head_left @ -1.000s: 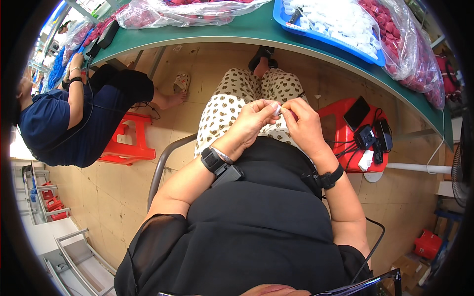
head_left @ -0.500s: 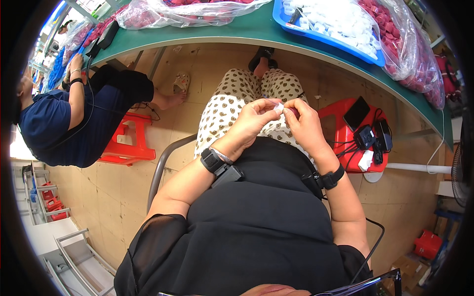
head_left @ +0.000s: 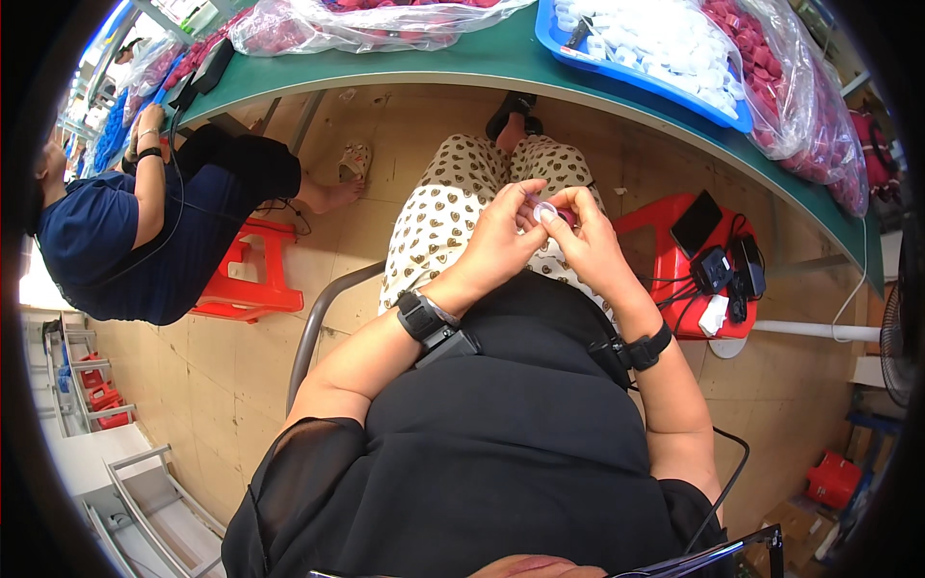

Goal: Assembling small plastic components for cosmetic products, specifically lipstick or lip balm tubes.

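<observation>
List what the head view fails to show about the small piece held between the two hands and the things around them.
- Small white piece: mostly covered by the fingers of the left hand and right hand; too small to tell its shape.
- Blue tray: top cut off by the frame edge; its white parts are too small to tell apart.
- Bags of red parts: contents blurred by plastic and fisheye bending.

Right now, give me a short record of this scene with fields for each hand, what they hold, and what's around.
left hand: fingertips pinched on the small white and pink piece, over the lap
right hand: fingertips on the same piece from the other side
table: green, curved edge, ahead of the knees
blue tray: on the table, full of small white parts
red stool: at the person's right, carrying black devices and cables
co-worker: seated at left, dark blue top
</observation>
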A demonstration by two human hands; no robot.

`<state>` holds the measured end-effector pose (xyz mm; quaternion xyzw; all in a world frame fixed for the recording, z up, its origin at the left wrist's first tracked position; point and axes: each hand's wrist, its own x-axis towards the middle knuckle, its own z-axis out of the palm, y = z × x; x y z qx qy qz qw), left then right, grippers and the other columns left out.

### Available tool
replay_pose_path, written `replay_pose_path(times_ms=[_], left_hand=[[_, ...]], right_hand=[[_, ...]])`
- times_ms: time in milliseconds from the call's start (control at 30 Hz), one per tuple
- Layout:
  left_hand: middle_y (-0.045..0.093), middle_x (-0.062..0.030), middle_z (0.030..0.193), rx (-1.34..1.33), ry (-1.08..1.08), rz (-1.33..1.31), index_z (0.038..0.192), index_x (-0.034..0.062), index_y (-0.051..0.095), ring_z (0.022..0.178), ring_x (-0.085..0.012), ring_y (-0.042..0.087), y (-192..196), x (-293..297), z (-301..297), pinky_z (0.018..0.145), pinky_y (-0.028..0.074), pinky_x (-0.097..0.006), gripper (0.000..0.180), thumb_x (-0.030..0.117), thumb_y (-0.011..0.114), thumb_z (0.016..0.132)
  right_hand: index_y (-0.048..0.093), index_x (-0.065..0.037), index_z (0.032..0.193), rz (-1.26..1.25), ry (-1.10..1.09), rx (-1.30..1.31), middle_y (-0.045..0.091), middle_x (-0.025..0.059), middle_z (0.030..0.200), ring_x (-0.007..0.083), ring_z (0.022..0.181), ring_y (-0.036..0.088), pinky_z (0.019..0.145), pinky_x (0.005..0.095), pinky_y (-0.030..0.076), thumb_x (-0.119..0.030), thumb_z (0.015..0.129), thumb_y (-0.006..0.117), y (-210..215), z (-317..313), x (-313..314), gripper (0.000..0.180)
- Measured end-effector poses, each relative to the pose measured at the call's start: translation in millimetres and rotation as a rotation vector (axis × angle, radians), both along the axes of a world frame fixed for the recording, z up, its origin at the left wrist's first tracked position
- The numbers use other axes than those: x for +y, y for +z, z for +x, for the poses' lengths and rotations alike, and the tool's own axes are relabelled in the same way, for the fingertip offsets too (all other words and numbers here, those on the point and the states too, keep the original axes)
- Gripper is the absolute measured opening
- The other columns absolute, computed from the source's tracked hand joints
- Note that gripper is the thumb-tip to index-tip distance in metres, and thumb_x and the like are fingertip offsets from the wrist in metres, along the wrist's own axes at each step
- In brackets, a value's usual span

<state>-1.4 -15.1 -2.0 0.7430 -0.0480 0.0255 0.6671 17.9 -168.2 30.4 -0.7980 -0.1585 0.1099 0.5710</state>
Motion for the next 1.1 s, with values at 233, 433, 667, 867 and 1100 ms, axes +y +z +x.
replay_pose_path(times_ms=[233, 433, 667, 867, 1100], left_hand=[[0.055, -0.0063, 0.096, -0.192, -0.018, 0.206, 0.128, -0.0011, 0.046, 0.078, -0.01, 0.054, 11.4, -4.0, -3.6, 0.071, 0.048, -0.023, 0.051, 0.002, 0.066, 0.081], [0.053, -0.0037, 0.095, -0.105, -0.03, 0.139, 0.128, 0.0002, 0.046, 0.078, -0.0084, 0.052, 12.6, -6.4, -4.7, 0.07, 0.048, -0.023, 0.055, 0.004, 0.071, 0.079], [0.058, -0.0058, 0.108, 0.254, -0.046, -0.294, 0.127, -0.002, 0.048, 0.091, -0.0129, 0.059, 9.1, -1.3, -2.1, 0.088, 0.048, -0.027, 0.049, 0.015, 0.069, 0.085], [0.063, -0.0084, 0.106, 0.503, -0.274, -0.794, 0.116, -0.0022, 0.056, 0.099, -0.0165, 0.062, -0.2, 8.2, -0.2, 0.088, 0.051, -0.029, 0.032, 0.021, 0.059, 0.093], [0.065, -0.0049, 0.092, 0.599, -0.235, -0.905, 0.102, 0.002, 0.059, 0.078, -0.012, 0.06, -0.5, 8.9, 2.5, 0.07, 0.052, -0.023, 0.031, 0.032, 0.054, 0.096]], right_hand=[[0.052, -0.001, 0.098, 0.117, 0.01, 0.018, 0.06, 0.0068, 0.088, 0.0123, 0.077, 0.054, 0.071, 0.0277, 0.046, -0.019, 0.091, 0.059, -16.2, 7.9, -4.9, 0.02], [0.056, -0.001, 0.089, 0.103, -0.078, 0.13, 0.059, 0.005, 0.08, 0.011, 0.076, 0.054, 0.068, 0.0273, 0.044, -0.016, 0.09, 0.059, -14.6, 9.4, -8.0, 0.015], [0.06, -0.002, 0.085, 0.012, -0.202, -0.354, 0.06, 0.0084, 0.077, 0.0195, 0.065, 0.056, 0.062, 0.0293, 0.046, -0.008, 0.087, 0.061, -4.9, 5.2, -5.7, 0.006], [0.056, -0.002, 0.087, -0.032, -0.185, -0.493, 0.059, 0.0118, 0.076, 0.0277, 0.066, 0.057, 0.061, 0.0356, 0.047, -0.005, 0.085, 0.062, -7.3, 6.8, -6.4, 0.007], [0.053, -0.002, 0.085, -0.148, -0.166, -0.818, 0.059, 0.0135, 0.076, 0.0307, 0.067, 0.058, 0.06, 0.0373, 0.046, -0.007, 0.086, 0.062, -13.0, 10.2, -7.4, 0.01]])
